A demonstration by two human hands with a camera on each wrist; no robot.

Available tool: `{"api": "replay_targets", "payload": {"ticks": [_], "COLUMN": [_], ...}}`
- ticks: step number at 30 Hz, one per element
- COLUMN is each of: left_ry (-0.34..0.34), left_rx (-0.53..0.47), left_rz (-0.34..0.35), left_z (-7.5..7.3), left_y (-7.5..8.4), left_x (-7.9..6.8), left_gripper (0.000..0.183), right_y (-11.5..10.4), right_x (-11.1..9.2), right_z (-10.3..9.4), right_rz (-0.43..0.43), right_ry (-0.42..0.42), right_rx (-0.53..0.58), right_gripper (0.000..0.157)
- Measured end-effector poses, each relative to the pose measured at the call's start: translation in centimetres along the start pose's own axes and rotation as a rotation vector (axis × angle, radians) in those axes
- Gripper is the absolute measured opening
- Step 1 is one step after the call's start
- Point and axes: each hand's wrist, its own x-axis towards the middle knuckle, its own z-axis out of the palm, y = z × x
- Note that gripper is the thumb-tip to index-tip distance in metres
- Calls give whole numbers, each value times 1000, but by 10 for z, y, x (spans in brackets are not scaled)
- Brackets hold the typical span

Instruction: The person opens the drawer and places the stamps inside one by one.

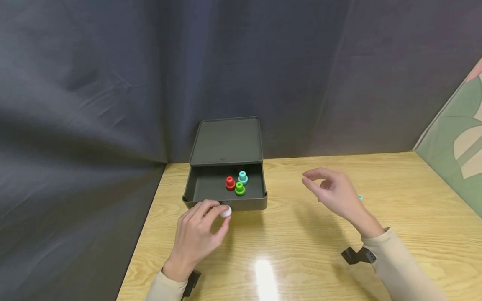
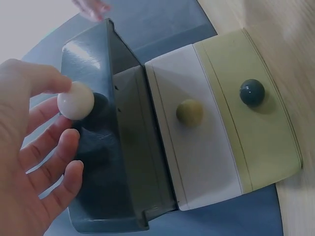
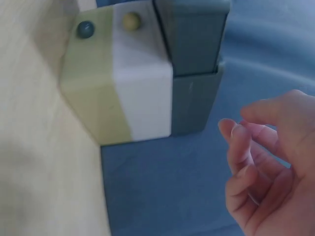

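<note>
Drawer point(image 1: 211, 184) of a small dark cabinet point(image 1: 226, 142), pulled out toward the person on a wooden table point(image 1: 308, 234), near the table's back edge by the dark curtain point(image 1: 94, 104). White round knob point(image 1: 226, 212) sits on the drawer's front wall. Left hand point(image 1: 197, 236) has thumb and fingertips pinched on that knob; the left wrist view shows the thumb above the knob and the other fingers point(image 2: 59, 152) spread loosely below it, not touching the drawer face.

Inside the drawer: three small pegs, clustered toward the right half of the floor. Red peg point(image 1: 230, 183) on the left, teal peg point(image 1: 242, 177) behind and to the right, green peg point(image 1: 239, 189) nearest the front wall. All three upright, close together; cannot tell whether they touch.

Wrist views show two more drawers under the open one, both closed: a white drawer point(image 2: 197, 132) with an olive knob point(image 2: 189, 112), and a pale green drawer point(image 2: 256, 118) with a dark blue-green knob point(image 2: 252, 92).

Right hand point(image 1: 335, 192) hovers above the table to the right of the cabinet, well apart from it, holding nothing. Its fingers are loosely curled, thumb and forefinger tips close together. A small teal bit point(image 1: 360, 197) shows on the table just behind this hand; too small to identify.

Both forearms in beige sleeves, a dark wrist mount point(image 1: 355, 255) on the right one.
</note>
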Motion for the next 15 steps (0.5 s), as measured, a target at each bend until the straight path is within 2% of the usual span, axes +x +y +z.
{"api": "replay_targets", "payload": {"ticks": [5,15], "left_ry": [22,59], "left_rx": [-9,-10], "left_rz": [-5,-12], "left_z": [0,4], "left_y": [0,-2], "left_x": [-4,-3], "left_gripper": [15,19], "right_y": [28,76], "right_x": [-17,-46], "right_z": [1,-5], "right_rz": [62,122], "right_ry": [-1,16], "right_rx": [-14,-58], "right_gripper": [24,28]}}
